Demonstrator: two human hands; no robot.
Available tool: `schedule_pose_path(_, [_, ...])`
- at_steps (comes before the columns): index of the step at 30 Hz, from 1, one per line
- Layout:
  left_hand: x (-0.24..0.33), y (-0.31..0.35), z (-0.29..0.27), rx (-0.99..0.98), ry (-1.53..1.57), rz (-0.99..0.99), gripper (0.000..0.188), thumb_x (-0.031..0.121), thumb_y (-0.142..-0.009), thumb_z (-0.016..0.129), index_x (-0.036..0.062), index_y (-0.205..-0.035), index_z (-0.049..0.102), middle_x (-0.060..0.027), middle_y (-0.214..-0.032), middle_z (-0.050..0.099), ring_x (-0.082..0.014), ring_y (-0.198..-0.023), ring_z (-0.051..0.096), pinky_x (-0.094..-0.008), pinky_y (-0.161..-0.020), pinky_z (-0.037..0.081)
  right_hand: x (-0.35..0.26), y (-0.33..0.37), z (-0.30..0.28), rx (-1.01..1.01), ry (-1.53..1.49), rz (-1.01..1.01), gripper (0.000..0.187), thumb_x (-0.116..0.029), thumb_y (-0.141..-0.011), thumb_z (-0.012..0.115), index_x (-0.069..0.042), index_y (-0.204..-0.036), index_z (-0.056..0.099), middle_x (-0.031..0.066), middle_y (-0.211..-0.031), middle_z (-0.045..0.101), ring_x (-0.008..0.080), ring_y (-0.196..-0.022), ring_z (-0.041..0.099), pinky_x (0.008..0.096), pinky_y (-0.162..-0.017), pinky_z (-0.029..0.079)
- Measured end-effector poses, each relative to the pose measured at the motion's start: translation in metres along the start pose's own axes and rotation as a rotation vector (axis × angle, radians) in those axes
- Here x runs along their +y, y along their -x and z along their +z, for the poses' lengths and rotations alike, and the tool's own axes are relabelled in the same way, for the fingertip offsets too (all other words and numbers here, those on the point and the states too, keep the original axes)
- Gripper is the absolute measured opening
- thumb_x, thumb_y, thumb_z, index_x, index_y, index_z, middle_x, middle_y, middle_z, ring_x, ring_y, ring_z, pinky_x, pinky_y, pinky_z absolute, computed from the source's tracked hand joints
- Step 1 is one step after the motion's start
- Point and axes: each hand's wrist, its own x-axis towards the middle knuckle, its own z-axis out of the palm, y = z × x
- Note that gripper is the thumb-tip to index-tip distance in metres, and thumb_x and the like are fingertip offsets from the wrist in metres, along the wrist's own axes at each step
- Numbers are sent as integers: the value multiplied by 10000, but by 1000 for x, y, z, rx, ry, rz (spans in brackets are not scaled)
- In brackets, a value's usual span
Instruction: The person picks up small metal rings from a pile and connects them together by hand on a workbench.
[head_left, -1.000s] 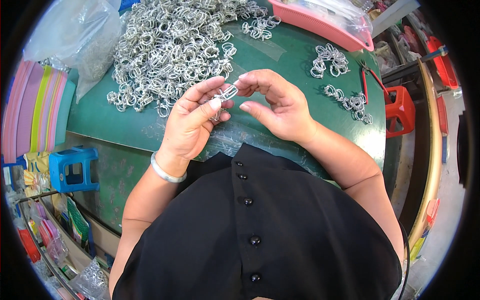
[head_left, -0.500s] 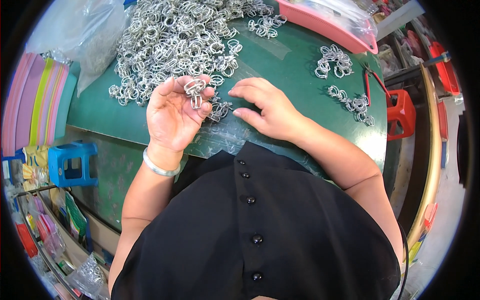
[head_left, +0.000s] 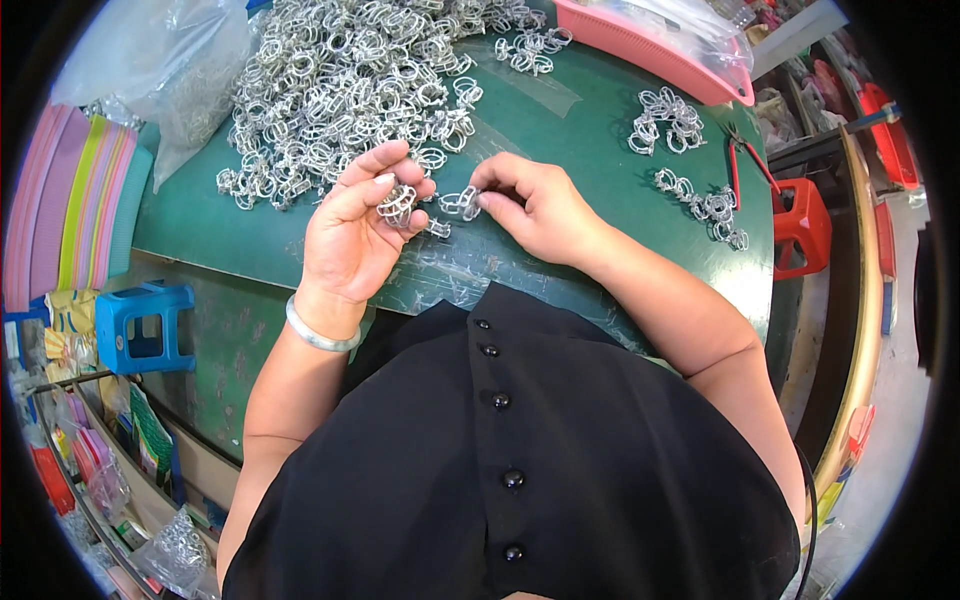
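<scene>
At the near side of the green table (head_left: pixel 590 150), in the head view, the left hand (head_left: pixel 345 235) grips a silver wire piece (head_left: pixel 397 205) between thumb and fingers. The right hand (head_left: pixel 545 212) pinches a second wire piece (head_left: pixel 460 204) just beside it; the two pieces appear apart. Status, as judged: work on these pieces is under way, not complete. The large wire pile (head_left: pixel 350 90) beyond the left hand suggests most stock is left. An upper cluster (head_left: pixel 665 122) and a lower cluster (head_left: pixel 712 208) lie at right; whether these are finished cannot be told.
</scene>
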Motion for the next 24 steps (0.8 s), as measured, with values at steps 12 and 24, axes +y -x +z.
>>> schedule_pose_path(12, [-15,0,20,-43,-1413,480,306,69,-736,614,41,-1038,579,-27,-588,541,-86,-497,475,-218,-491,391,-7,-6,-14,-106,-622,405,205,-51,-845,489,-5,-1040,534,24,-813,567,72,-677,527,213,-627,454])
schedule_pose_path(24, [-14,-4,27,-5,-1501,576,133,115,-729,623,39,-838,620,-93,-635,573,-198,-506,543,-294,-483,422,3,-2,-5,-52,-407,61,371,-55,-750,646,-8,-1096,522,43,-882,578,102,-763,547,247,-701,467])
